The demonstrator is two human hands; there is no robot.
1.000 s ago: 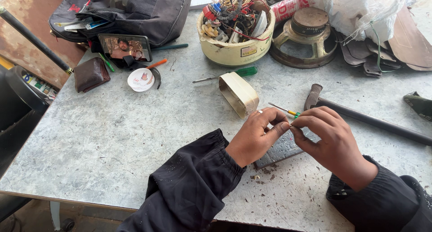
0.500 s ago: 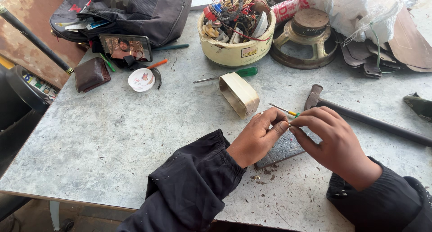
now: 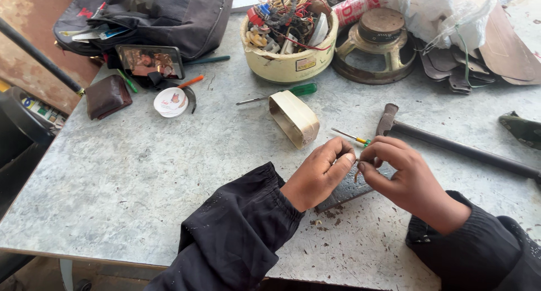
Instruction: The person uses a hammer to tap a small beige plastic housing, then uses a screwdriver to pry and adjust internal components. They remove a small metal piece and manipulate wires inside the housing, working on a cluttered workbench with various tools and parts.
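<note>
My left hand (image 3: pixel 321 172) and my right hand (image 3: pixel 403 175) meet over the grey tabletop (image 3: pixel 141 172), both pinching a small thin piece (image 3: pixel 357 168) between their fingertips; what it is I cannot make out. A flat dark metal bar (image 3: pixel 344 194) lies on the table under the hands, with brown crumbs around it. Just beyond the fingers lies a small yellow-and-green screwdriver (image 3: pixel 352 137). A hammer (image 3: pixel 451 147) lies to the right of it, head near my right hand.
A cream oval band (image 3: pixel 294 119) and a green-handled screwdriver (image 3: pixel 282 93) lie behind the hands. Farther back stand a cream tub of wires and parts (image 3: pixel 288 40), a speaker frame (image 3: pixel 377 45), a black bag (image 3: pixel 158 14), a phone (image 3: pixel 149 61), a brown wallet (image 3: pixel 107 96) and a white tin (image 3: pixel 171 102).
The hands stay together in the same spot; the fingers have shifted slightly on the small piece. Nothing else on the table has moved.
</note>
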